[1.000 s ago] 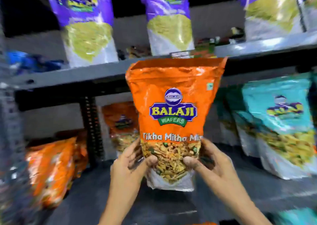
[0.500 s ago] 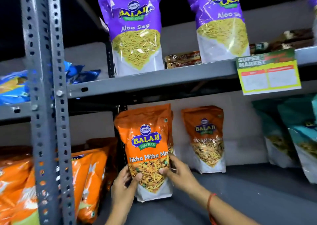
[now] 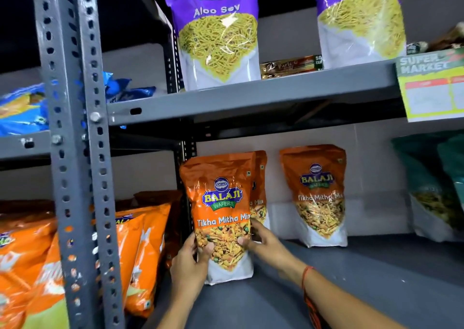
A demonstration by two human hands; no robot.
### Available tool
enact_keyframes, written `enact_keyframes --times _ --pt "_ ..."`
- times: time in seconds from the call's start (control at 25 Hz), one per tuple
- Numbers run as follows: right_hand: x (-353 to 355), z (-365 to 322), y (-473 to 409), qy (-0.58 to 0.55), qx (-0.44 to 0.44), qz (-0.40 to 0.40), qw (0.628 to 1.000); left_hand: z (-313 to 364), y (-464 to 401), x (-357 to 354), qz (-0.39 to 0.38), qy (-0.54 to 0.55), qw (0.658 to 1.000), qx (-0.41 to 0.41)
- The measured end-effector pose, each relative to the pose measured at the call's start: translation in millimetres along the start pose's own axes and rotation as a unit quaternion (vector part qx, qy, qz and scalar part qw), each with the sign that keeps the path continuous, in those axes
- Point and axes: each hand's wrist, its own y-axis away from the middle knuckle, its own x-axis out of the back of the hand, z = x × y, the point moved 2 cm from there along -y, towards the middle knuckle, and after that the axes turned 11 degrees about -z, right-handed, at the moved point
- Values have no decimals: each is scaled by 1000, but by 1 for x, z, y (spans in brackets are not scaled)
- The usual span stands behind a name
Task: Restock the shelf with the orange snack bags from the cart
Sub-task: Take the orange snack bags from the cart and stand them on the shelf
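An orange snack bag (image 3: pixel 222 203) stands upright at the left end of the grey lower shelf (image 3: pixel 364 273), its base on the shelf floor. My left hand (image 3: pixel 187 266) grips its lower left side and my right hand (image 3: pixel 263 243) its lower right side. A second orange bag (image 3: pixel 259 190) stands directly behind it, mostly hidden. A third orange bag (image 3: pixel 317 193) leans against the back wall further right. The cart is out of view.
A perforated grey upright post (image 3: pixel 80 153) stands at the left. Beyond it sit several orange bags (image 3: pixel 140 248) on the neighbouring rack. Purple bags (image 3: pixel 218 32) stand on the upper shelf (image 3: pixel 251 97). Teal bags (image 3: pixel 437 190) fill the right; a price card (image 3: pixel 431 85) hangs above.
Both hands have carried the orange bag from mid-air down and leftward into the shelf, setting it upright in front of another orange bag. My view has swung left and closer.
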Motion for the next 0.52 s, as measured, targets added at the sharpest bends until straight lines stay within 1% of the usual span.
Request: enact_keyframes --times 0.08,0.12,0.16,0.24,0.28,0.36,0.44,0.52 --pt "2 -12 8 9 9 17 1000 7 6 3 43 -20 999 -1" --pt "4 -21 13 19 24 46 998 12 10 5 79 -12 997 -12" --pt "9 -30 20 35 42 90 994 21 16 3 111 11 993 -37" --pt "19 -52 41 63 85 183 977 53 28 -13 129 54 985 -97" --pt "23 -63 53 60 108 219 968 72 32 -23 119 81 982 -123" --pt "35 -76 89 40 149 284 947 116 44 -56 72 178 969 -156" --pt "51 -91 134 46 177 342 922 158 59 -92 21 292 942 -167" --pt "74 -104 186 67 200 405 890 195 81 -134 -40 389 907 -159"
